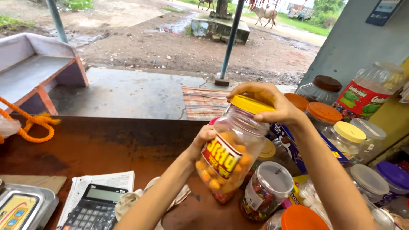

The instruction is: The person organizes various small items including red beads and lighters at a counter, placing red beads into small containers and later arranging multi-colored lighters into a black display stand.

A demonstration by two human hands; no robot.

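A clear plastic jar of orange snack balls with a red label is held tilted above the brown counter. My left hand grips the jar's side from the left. My right hand is wrapped over its yellow lid, fingers curled around the lid's rim. Both forearms reach in from the bottom of the view.
Several lidded candy jars crowd the counter's right side. A black calculator lies on a paper pad at bottom left, beside a weighing scale and a cloth. An orange rope hangs at left. Beyond are a bench, blue poles and a muddy yard.
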